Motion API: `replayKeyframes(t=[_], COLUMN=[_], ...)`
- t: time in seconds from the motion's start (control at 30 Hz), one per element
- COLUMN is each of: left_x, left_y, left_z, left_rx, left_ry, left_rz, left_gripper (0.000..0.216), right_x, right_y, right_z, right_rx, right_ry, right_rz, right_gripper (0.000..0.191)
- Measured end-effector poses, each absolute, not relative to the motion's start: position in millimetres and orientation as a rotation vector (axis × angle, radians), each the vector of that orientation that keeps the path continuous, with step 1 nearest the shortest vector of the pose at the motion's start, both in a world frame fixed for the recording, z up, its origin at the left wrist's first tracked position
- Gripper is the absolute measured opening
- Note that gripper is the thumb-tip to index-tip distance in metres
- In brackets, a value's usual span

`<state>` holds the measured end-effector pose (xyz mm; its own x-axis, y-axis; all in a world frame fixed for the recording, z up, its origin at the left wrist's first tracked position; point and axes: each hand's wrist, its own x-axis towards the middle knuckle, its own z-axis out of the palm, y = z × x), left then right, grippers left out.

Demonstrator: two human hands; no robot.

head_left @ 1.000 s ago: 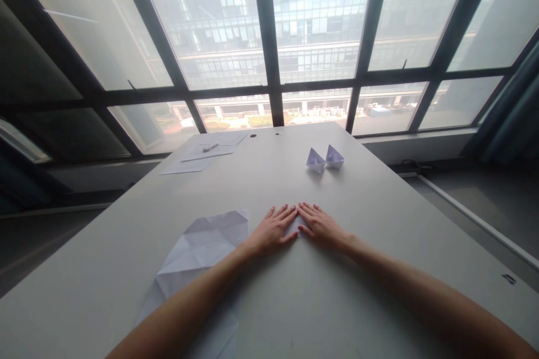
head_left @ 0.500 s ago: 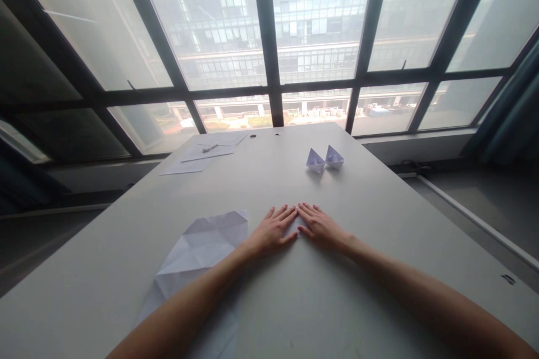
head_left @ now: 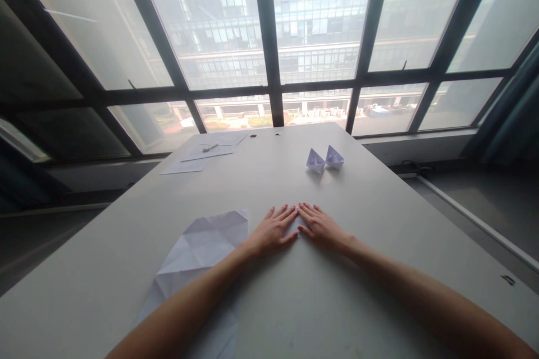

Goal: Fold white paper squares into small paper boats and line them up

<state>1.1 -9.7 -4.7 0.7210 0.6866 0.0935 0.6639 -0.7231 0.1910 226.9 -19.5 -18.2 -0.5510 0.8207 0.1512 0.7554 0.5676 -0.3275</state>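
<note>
Both hands lie flat over a small folded piece of white paper at the middle of the table. My left hand presses on its left side with fingers stretched out. On the right side rests my right hand, its fingers also extended, the fingertips of the two hands nearly meeting. Most of the paper is hidden beneath them. A large creased sheet of paper lies to the left, partly under my left forearm. Beyond my right hand stand two folded paper boats, side by side.
Flat white sheets lie at the far left of the white table, with a pen on top. Small dark holes mark the far edge. Large windows stand behind it, and a dark mark shows at the right edge.
</note>
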Motion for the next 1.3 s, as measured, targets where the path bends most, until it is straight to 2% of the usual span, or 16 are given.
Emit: replayKeyframes(t=[0.37,0.7,0.93,1.1,1.3], left_x=[0.5,-0.5,-0.9,-0.7,-0.6], left_y=[-10.0,-8.6,-8.6,-9.5,-9.3], left_z=[-4.1,-6.0,-2.7,-4.1,-5.3], left_rx=[2.772,2.768,2.738,2.7,2.704], left_ry=[1.131,1.119,1.082,1.103,1.108], left_rz=[0.181,0.272,0.292,0.374,0.464], left_gripper=[0.068,0.067,0.076,0.07,0.05], right_x=[224.5,225.2,224.8,224.6,224.8], right_y=[-21.7,-19.7,-19.8,-20.5,-22.4], right_z=[-21.7,-25.7,-23.9,-22.4,-16.0], right_rx=[-1.646,-1.671,-1.679,-1.654,-1.457], right_ry=[-2.374,-2.325,-2.302,-2.306,-2.381], right_rz=[0.233,0.244,0.266,0.26,0.168], right_gripper=[0.075,0.08,0.081,0.079,0.063])
